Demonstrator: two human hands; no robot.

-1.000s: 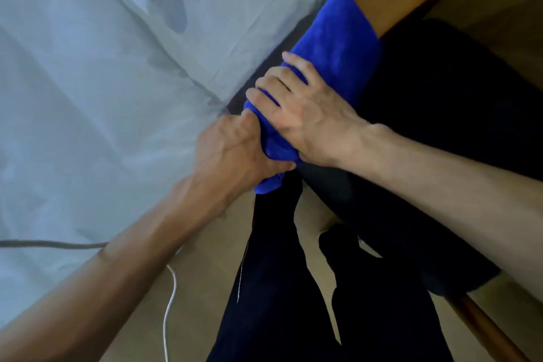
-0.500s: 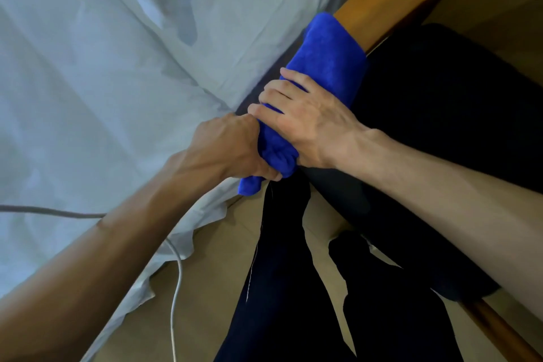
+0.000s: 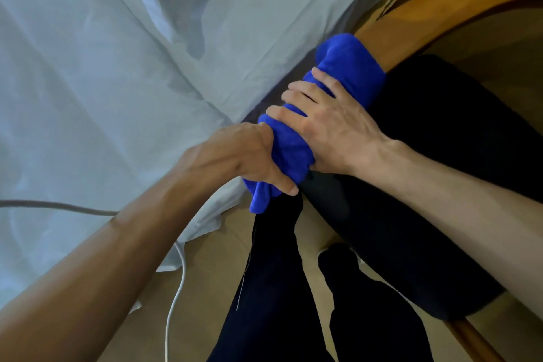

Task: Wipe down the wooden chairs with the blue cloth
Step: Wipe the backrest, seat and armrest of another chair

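- Blue cloth (image 3: 349, 67): lay wrapped over the curved rail of the wooden chair (image 3: 440, 6), running diagonally from right of centre down toward the middle of the frame. Its upper end sat rounded over the rail, above and clear of both hands; its lower end hung as a loose tail below the left thumb.
- Left hand (image 3: 235, 156): entered from the lower left and met the cloth at centre frame. The fingers were curled round the lower part of the cloth, the thumb pressed across the tail; the fingertips themselves were hidden behind the fabric.
- Right hand (image 3: 329, 129): entered from the right edge, lying palm-down on the middle stretch of the cloth, just above the left hand and touching it. The fingers (image 3: 296, 91) were bent over the cloth's top and far side, gripping it against the rail; the thumb was out of sight beneath.
- Wooden chair: an orange-brown curved rail was visible in the upper right, emerging from under the cloth's upper end; a second wooden member showed at the lower right corner.
- Dark garment (image 3: 440, 170): black fabric draped over the chair, filling the right and lower centre of the frame, directly under the hands.
- White sheet (image 3: 117, 67): occupied the upper left and left, creased, its edge hanging near the left wrist.
- White cable (image 3: 176, 288): trailed down the floor in the lower left; a grey cord crossed the sheet at the left edge.
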